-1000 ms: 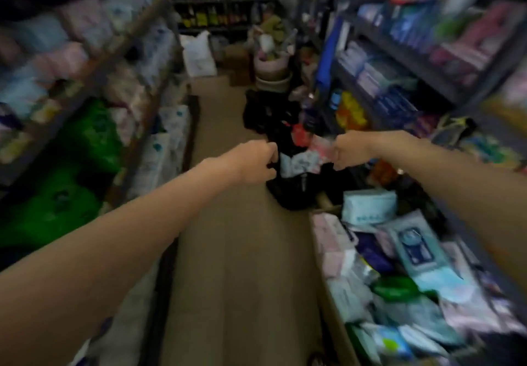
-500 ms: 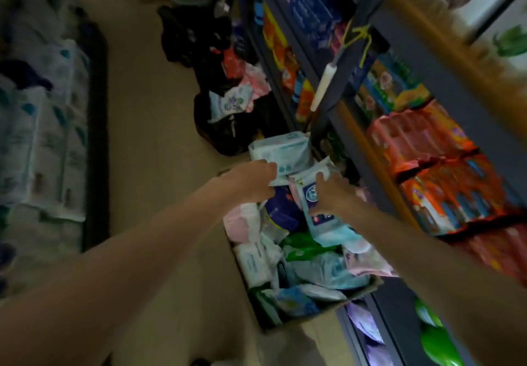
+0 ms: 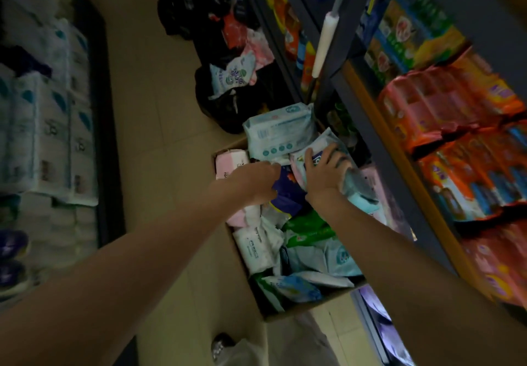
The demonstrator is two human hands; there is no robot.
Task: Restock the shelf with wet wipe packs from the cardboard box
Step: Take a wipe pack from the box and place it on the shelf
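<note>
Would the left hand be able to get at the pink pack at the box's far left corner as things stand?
Probably yes. The pink pack lies on top in the cardboard box, uncovered, just beside the left hand, which is already among the packs.

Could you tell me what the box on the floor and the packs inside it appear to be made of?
The box looks like plain brown cardboard: matt, with a raw cut top edge. The packs seem to be soft plastic film, such as the light blue pack on top, which is puffy, slightly glossy and printed. The pack under the right hand creases like film too, though blur leaves the finish uncertain.
</note>
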